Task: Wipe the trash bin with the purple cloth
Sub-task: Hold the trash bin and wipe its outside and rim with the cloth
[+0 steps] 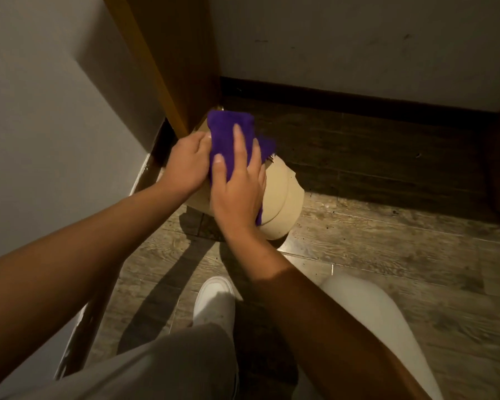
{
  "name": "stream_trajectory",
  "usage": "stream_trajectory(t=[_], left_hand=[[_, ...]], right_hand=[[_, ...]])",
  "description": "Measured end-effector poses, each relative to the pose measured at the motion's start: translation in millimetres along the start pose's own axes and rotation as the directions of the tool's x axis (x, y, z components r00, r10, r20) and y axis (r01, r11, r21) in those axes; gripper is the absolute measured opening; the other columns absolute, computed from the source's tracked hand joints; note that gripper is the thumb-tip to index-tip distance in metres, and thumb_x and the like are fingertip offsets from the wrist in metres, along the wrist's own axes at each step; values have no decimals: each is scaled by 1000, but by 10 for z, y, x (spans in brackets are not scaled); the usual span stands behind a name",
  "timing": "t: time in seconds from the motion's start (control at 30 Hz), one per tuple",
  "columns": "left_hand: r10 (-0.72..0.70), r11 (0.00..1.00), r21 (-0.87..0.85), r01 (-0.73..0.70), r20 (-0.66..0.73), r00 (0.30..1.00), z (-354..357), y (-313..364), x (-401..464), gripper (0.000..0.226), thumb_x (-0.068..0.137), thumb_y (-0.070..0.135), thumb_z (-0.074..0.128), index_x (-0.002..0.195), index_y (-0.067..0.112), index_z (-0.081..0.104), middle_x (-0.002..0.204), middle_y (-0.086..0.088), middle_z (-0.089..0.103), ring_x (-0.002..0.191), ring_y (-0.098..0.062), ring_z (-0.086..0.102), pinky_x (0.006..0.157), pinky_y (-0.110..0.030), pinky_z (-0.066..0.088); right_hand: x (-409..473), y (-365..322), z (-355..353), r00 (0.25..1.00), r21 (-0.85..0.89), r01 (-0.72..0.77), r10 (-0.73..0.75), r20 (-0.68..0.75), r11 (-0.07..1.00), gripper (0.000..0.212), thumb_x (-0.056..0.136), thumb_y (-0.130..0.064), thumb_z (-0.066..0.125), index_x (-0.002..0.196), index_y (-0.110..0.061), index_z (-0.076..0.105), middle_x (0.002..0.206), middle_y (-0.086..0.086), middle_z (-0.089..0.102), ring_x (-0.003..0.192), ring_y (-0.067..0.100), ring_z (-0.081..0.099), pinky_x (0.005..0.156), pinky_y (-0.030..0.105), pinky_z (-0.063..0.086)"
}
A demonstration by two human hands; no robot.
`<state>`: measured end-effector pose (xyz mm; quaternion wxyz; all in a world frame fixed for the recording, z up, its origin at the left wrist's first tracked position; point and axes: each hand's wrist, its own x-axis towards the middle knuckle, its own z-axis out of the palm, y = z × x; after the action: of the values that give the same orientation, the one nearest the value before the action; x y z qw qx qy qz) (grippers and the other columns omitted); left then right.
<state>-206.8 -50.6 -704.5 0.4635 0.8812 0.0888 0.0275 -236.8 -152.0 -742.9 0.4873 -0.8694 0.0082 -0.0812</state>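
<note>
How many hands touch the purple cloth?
2: the right hand lies flat on the purple cloth; the left hand touches its left edge. Both are over the trash bin.

The wood-look plank floor point(387, 255) carries a beige trash bin point(283, 203) standing in the corner near a wooden door frame point(168, 67). A white shoe point(214, 301) rests on the planks nearer the camera. Dark specks dot the floor.
</note>
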Motion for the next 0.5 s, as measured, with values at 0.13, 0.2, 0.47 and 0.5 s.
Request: stream_trajectory(t=[0.13,0.2,0.47,0.5], left_hand=[[15,999,30,-13,-39,999,-26,-34,-2,41,111,30,36,86,10,64,75,-3,64,62,0,58,58,-15,44],[-18,999,26,19,-38,999,-26,-55,-12,43,110,35,36,94,8,66,83,-8,68,70,-8,64,62,-19,48],[-44,999,19,46,-73,996,-45,-107,-79,38,108,39,40,96,14,66,79,1,60,59,11,51,52,-7,37],[-38,999,26,40,-81,996,-44,-108,-88,36,108,39,41,96,16,66,77,3,58,59,11,51,51,-7,37]], right_hand=[[47,99,86,1000,-210,-9,8,-6,978,54,104,-54,40,155,-37,42,163,12,37,146,36,37,121,55,24],[146,227,101,999,-232,-37,31,-26,972,54,101,-57,38,150,-37,48,159,11,44,144,34,40,119,55,25],[458,1133,-267,951,-105,-305,308,15,947,53,101,-59,38,147,-36,50,148,4,54,124,28,56,98,42,47],[480,1195,-299,938,-92,-344,346,15,935,53,101,-59,39,147,-36,50,145,3,56,122,27,58,93,37,46]])
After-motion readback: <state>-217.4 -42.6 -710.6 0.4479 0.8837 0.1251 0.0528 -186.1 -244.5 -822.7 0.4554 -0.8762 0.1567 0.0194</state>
